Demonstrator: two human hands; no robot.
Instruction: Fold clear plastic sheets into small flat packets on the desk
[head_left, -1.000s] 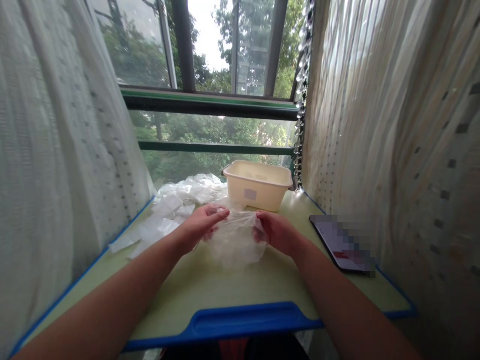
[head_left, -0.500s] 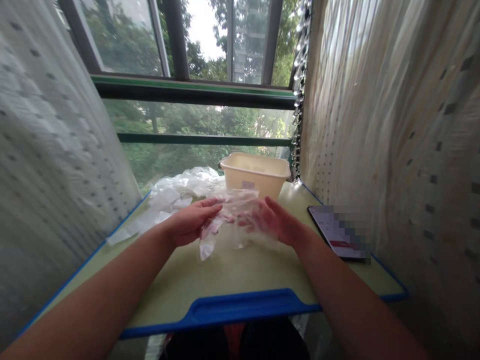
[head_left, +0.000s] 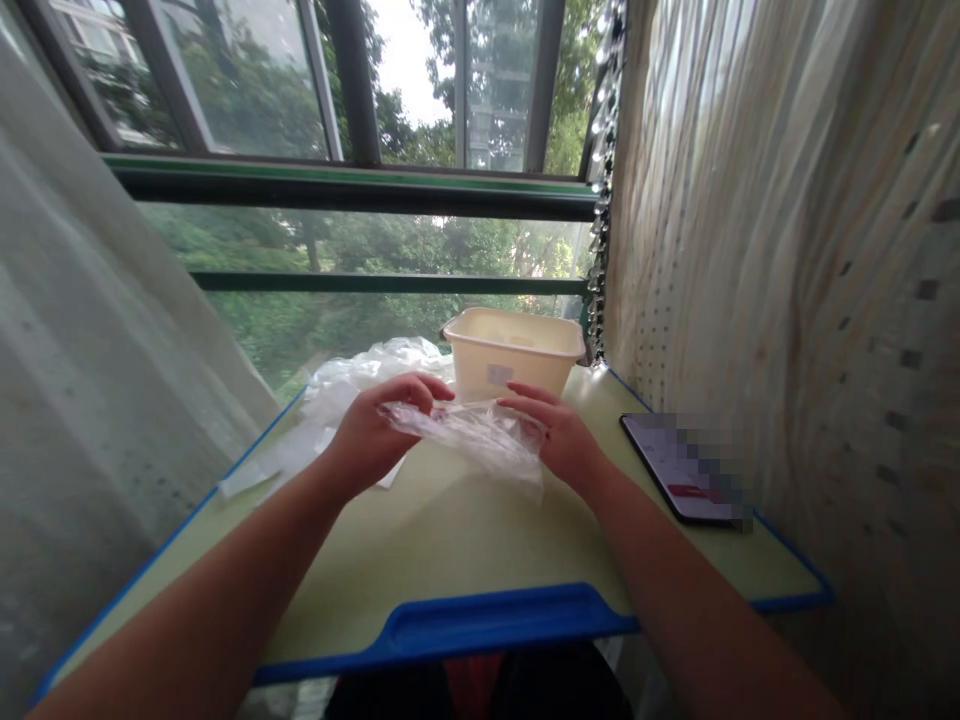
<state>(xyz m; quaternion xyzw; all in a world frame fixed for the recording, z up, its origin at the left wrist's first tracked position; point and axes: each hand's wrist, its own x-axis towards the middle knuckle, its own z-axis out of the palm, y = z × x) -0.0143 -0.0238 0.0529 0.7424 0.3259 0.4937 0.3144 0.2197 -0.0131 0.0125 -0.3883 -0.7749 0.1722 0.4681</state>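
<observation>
A crumpled clear plastic bag [head_left: 480,437] is stretched between my two hands, above the middle of the pale green table. My left hand [head_left: 382,425] has its fingers bent round the bag's left end. At the other end, my right hand [head_left: 559,430] grips the bag, its fingers pointing left over the top. The part of the bag inside each hand is hidden. Just behind the hands stands a cream plastic tub [head_left: 514,350] with a small label on its front. A pile of clear plastic bags [head_left: 375,368] lies behind and to the left of my left hand.
The table [head_left: 450,550] has a blue rim with a raised tray [head_left: 502,612] at the front edge. A phone [head_left: 679,470] lies on the right side. Sheer curtains [head_left: 772,250] hang at both sides, and a window with rails rises behind the table.
The bag has gone from hanging loosely in folds to being drawn out sideways. My left hand has turned, with its knuckles higher, and my right fingers have curled onto the bag.
</observation>
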